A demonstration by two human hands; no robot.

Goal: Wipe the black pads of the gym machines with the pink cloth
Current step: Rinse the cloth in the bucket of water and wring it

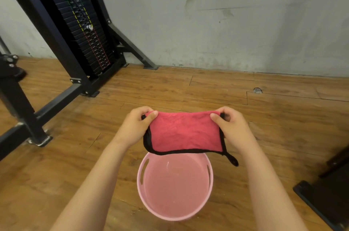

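Pinching pink cloth (pixel 184 132) corners, left hand (pixel 136 127), right hand (pixel 231 127), above pink basin (pixel 140 189)

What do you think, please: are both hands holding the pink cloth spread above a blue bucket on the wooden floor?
Not quite: the head view shows the bucket is pink, not blue. Otherwise yes: the left hand and right hand hold the cloth spread above it, on the wooden floor.
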